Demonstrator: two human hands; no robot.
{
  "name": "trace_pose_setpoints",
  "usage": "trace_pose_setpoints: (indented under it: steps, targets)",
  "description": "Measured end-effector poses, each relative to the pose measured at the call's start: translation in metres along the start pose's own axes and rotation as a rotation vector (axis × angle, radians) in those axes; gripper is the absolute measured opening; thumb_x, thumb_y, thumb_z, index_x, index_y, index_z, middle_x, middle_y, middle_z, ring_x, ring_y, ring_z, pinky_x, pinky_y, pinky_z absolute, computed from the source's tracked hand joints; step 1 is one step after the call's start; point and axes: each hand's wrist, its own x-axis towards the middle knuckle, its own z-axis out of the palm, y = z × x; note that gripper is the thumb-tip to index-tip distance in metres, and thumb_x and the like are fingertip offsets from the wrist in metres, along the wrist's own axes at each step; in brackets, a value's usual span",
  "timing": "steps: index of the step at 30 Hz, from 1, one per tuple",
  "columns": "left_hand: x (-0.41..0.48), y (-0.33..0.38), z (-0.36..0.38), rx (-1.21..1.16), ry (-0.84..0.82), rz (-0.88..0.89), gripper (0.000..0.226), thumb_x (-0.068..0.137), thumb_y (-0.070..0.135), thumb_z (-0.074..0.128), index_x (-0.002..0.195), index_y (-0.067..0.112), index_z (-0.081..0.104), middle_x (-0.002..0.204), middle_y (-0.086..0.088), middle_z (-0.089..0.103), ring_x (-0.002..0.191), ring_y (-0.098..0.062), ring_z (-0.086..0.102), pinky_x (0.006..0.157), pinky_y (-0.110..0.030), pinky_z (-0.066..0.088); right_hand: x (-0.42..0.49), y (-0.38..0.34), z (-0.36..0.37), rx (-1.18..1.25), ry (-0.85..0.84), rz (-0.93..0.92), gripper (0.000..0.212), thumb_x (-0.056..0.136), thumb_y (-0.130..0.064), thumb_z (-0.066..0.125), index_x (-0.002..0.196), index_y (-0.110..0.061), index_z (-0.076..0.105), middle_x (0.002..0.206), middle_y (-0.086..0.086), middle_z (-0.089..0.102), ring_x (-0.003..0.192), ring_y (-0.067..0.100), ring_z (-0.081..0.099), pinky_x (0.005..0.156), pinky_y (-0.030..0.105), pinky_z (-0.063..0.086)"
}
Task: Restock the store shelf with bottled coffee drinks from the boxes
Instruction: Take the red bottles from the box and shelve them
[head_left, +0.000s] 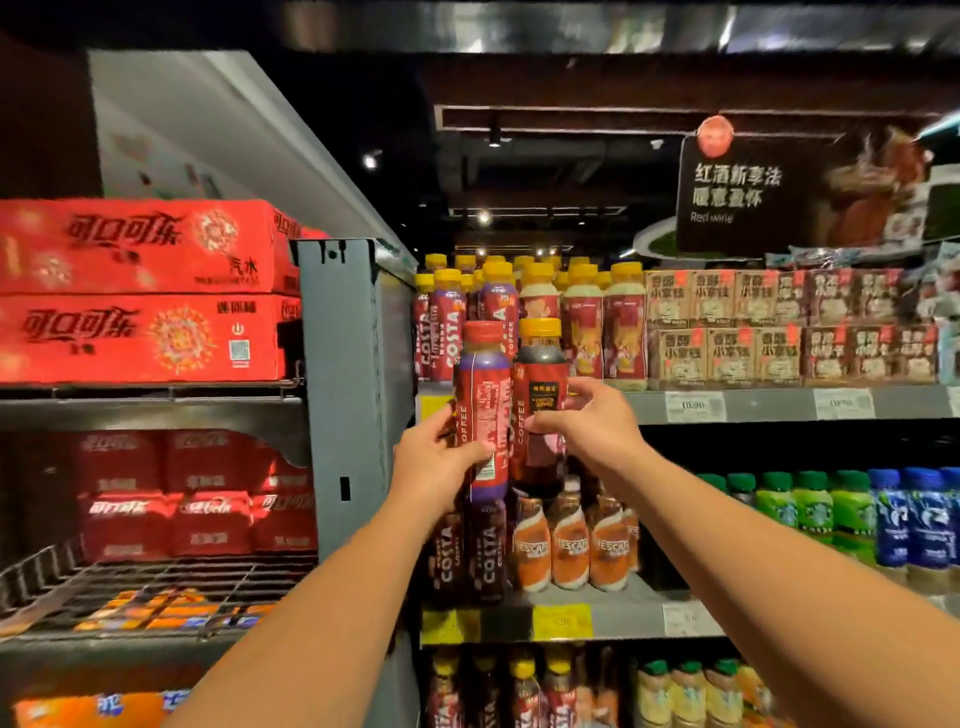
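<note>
Left hand (441, 457) grips a red-capped purple coffee bottle (483, 405), right hand (592, 421) a yellow-capped dark coffee bottle (540, 379); yellow-capped bottles (582, 317) crowd the grey metal shelf (769, 406) behind.

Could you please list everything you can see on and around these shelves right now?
Red-capped coffee bottle: one, red and purple label, before the top shelf.
Yellow-capped coffee bottle: one, red label, dark drink, to its right.
Shelved Costa bottles: many, yellow caps, top shelf.
Brown cartons: two stacked rows, top shelf, right.
Coca-Cola cases: two, red, stacked on the left rack.
Nescafe bottles: at least three, orange, middle shelf.
Green bottles: several, middle shelf, right.
Blue bottles: several, far right.
Hanging sign: one, black, upper right.
Left hand: grips the red-capped one.
Right hand: holds the yellow-capped one.
</note>
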Motion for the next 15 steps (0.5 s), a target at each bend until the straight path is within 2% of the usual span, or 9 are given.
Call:
trace_pose_setpoints:
  steps: [2, 5, 7, 9, 12, 15]
  targets:
    - [0.007, 0.009, 0.001, 0.009, 0.042, 0.01, 0.051, 0.077, 0.001, 0.072, 0.123, 0.018, 0.06, 0.099, 0.005, 0.07, 0.08, 0.002, 0.066, 0.059, -0.009, 0.05, 0.011, -0.006, 0.0, 0.021, -0.021, -0.034, 0.063, 0.066, -0.012, 0.083, 0.123, -0.01, 0.056, 0.106, 0.005, 0.065, 0.093, 0.018, 0.065, 0.081, 0.035, 0.054]
    - [0.016, 0.021, 0.005, 0.023, 0.104, 0.028, 0.059, 0.079, 0.004, 0.071, 0.133, 0.019, 0.053, 0.11, 0.001, 0.068, 0.093, -0.009, 0.066, 0.073, -0.021, 0.055, 0.025, -0.013, 0.001, -0.016, -0.027, -0.083, 0.072, 0.065, -0.019, 0.085, 0.128, -0.009, 0.052, 0.113, 0.004, 0.062, 0.098, 0.02, 0.062, 0.085, 0.035, 0.052]
    - [0.021, 0.028, 0.009, 0.032, 0.148, 0.049, 0.06, 0.081, 0.004, 0.07, 0.136, 0.018, 0.05, 0.114, -0.001, 0.067, 0.098, -0.014, 0.065, 0.083, -0.03, 0.055, 0.033, -0.016, 0.003, 0.0, -0.023, -0.113, 0.076, 0.065, -0.021, 0.086, 0.131, -0.011, 0.05, 0.108, 0.0, 0.059, 0.092, 0.015, 0.06, 0.075, 0.027, 0.049]
    - [0.029, 0.036, 0.011, 0.042, 0.191, 0.07, 0.055, 0.082, 0.004, 0.069, 0.133, 0.019, 0.053, 0.109, 0.001, 0.068, 0.095, -0.013, 0.065, 0.083, -0.031, 0.054, 0.041, -0.02, 0.006, 0.023, -0.022, -0.126, 0.08, 0.064, -0.022, 0.086, 0.134, -0.012, 0.048, 0.107, -0.002, 0.055, 0.092, 0.015, 0.058, 0.073, 0.025, 0.046]
    - [0.044, 0.043, 0.009, 0.087, 0.227, 0.097, 0.046, 0.083, 0.005, 0.068, 0.122, 0.027, 0.058, 0.096, 0.008, 0.068, 0.091, -0.01, 0.065, 0.084, -0.034, 0.054, 0.053, -0.024, 0.015, 0.053, -0.017, -0.121, 0.082, 0.065, -0.022, 0.086, 0.135, -0.011, 0.046, 0.111, 0.001, 0.055, 0.099, 0.022, 0.06, 0.082, 0.036, 0.052]
    - [0.061, 0.049, 0.006, 0.118, 0.259, 0.125, 0.039, 0.084, 0.007, 0.067, 0.106, 0.037, 0.056, 0.087, 0.018, 0.065, 0.087, -0.006, 0.064, 0.084, -0.036, 0.055, 0.064, -0.028, 0.023, 0.111, -0.008, -0.117, 0.078, 0.067, -0.019, 0.085, 0.135, -0.011, 0.048, 0.1, -0.006, 0.055, 0.083, 0.009, 0.057, 0.062, 0.02, 0.044]
